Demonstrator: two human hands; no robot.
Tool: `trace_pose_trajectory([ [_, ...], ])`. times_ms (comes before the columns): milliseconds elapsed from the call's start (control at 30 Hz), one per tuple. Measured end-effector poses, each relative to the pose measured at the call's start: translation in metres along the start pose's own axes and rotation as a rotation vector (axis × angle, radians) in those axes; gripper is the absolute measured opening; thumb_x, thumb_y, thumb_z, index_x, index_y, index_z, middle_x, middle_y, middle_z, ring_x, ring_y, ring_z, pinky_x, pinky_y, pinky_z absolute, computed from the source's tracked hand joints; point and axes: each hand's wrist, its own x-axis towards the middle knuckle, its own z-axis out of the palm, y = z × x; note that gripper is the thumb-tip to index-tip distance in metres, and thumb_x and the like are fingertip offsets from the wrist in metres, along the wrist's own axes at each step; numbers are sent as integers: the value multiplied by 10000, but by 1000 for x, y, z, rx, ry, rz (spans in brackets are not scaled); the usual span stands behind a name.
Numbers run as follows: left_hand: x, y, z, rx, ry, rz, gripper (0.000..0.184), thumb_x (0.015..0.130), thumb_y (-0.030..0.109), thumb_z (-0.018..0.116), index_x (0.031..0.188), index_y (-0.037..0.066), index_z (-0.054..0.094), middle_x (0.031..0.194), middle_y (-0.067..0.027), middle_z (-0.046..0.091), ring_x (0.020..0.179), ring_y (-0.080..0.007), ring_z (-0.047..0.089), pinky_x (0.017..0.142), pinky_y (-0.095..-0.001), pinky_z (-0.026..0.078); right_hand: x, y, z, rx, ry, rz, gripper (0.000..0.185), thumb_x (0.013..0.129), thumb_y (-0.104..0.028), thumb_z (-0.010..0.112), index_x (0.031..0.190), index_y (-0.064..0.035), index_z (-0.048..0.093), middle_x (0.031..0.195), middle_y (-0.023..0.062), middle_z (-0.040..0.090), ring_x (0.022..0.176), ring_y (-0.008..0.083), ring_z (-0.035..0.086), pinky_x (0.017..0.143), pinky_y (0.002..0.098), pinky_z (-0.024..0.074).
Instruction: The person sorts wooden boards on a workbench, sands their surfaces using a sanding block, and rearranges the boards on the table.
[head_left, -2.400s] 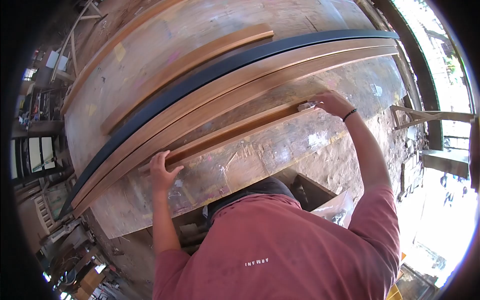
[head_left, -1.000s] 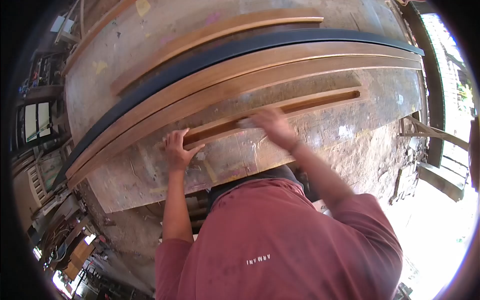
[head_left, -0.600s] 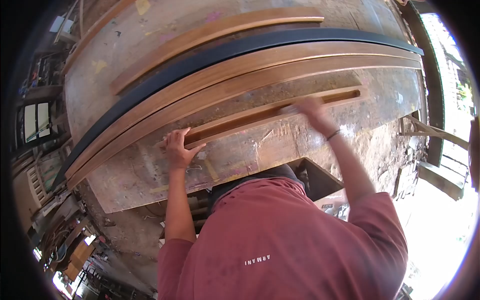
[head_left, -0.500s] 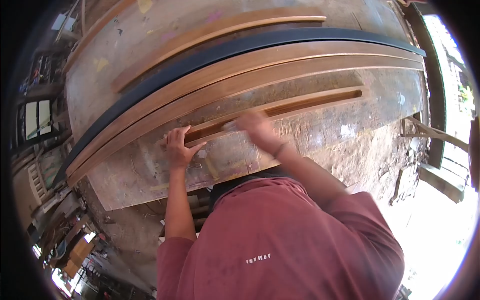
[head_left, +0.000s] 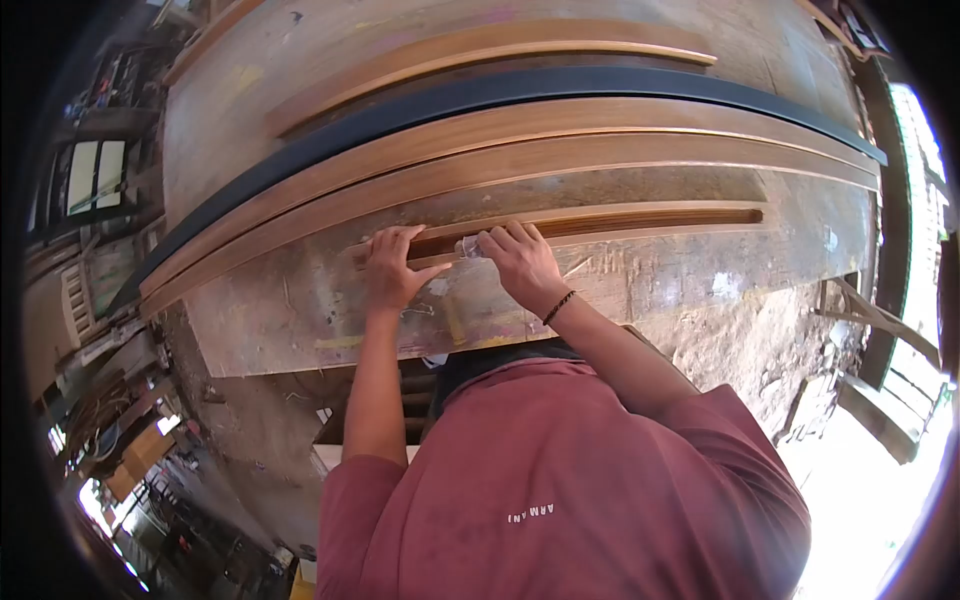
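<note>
A long wooden piece with a deep groove (head_left: 640, 234) along its length lies near the front of the worktable. My left hand (head_left: 392, 268) grips its left end, fingers over the far side and thumb stretched along the near edge. Just to the right, my right hand (head_left: 522, 265) is closed, its fingers bent at the groove. A small pale, crumpled piece (head_left: 470, 246) pokes out of the fingers on the left; its material is unclear. Between the two hands a short stretch of groove shows.
Behind the grooved piece lie two long wooden strips (head_left: 560, 155) side by side and a dark blue strip (head_left: 480, 97). Farther back is another wooden strip (head_left: 500, 50). All rest on the stained worktable (head_left: 270, 330), whose front edge runs close to my body.
My right hand, blurred by motion before, is now sharp and closer to my left hand along the groove. My left hand stays on the piece's end. The whole view has shifted slightly.
</note>
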Motion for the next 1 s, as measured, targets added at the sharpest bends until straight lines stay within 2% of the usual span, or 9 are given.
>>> trace_pose_trajectory([
  [200, -2, -1, 3, -17, 8, -9, 755, 689, 498, 965, 1297, 162, 670, 1193, -73, 682, 1156, -299, 634, 1074, -493, 465, -107, 183, -105, -256, 125, -74, 426, 864, 56, 641, 1232, -127, 751, 1234, 55, 742, 1184, 294, 668, 1074, 498, 490],
  [233, 1, -1, 2, -26, 17, -3, 745, 691, 498, 965, 1293, 170, 673, 1187, -68, 684, 1149, -295, 637, 1067, -487, 469, -107, 174, -129, -176, 26, 140, 401, 866, 37, 666, 1217, -133, 761, 1204, 51, 742, 1164, 276, 668, 1056, 466, 499],
  [300, 0, -2, -2, -30, 19, -6, 735, 694, 498, 965, 1288, 177, 676, 1180, -64, 686, 1141, -291, 640, 1060, -481, 474, -96, 175, -92, -280, 106, -43, 361, 891, -19, 671, 1215, -148, 765, 1196, 56, 738, 1141, 277, 673, 1021, 437, 516],
  [467, -8, -8, 10, -103, 70, -45, 886, 646, 532, 990, 1308, 123, 566, 1177, -95, 686, 1137, -311, 648, 1049, -478, 487, 20, -16, 13, -60, 59, -149, 314, 932, -90, 643, 1220, -151, 754, 1213, 89, 732, 1139, 312, 681, 991, 481, 536],
  [600, -9, -7, 8, -116, 72, -94, 944, 635, 544, 996, 1307, 101, 502, 1196, -111, 678, 1140, -319, 646, 1050, -476, 488, -47, 104, -39, -12, 68, -77, 315, 931, -91, 669, 1239, -111, 728, 1221, 97, 725, 1218, 339, 652, 1027, 489, 519],
  [700, -9, -11, 13, -81, 109, -59, 933, 645, 540, 995, 1303, 107, 494, 1225, -108, 670, 1154, -320, 644, 1058, -474, 485, -88, 162, -117, -180, 0, 27, 368, 906, -41, 694, 1247, -173, 734, 1215, 61, 735, 1110, 293, 657, 988, 480, 512],
  [800, -12, -15, 17, -77, 85, -50, 940, 650, 546, 990, 1312, 105, 488, 1245, -110, 665, 1178, -323, 639, 1068, -477, 484, -55, 130, -55, -99, -27, -91, 373, 909, -36, 662, 1248, -174, 734, 1206, 69, 731, 1094, 305, 652, 984, 462, 520],
  [933, -11, -11, 15, -96, 79, -74, 932, 654, 545, 992, 1308, 102, 497, 1243, -114, 660, 1166, -330, 639, 1068, -480, 486, 38, -36, 11, -63, -17, -170, 382, 892, -15, 648, 1252, -109, 733, 1216, 89, 714, 1172, 314, 639, 1045, 453, 504],
  [1000, -12, -10, 10, -102, 61, -83, 928, 652, 528, 1004, 1306, 102, 502, 1237, -115, 656, 1134, -334, 646, 1057, -483, 491, 15, 9, 9, -64, 31, -182, 371, 888, -19, 663, 1242, -101, 737, 1226, 92, 709, 1172, 313, 634, 1045, 455, 503],
])
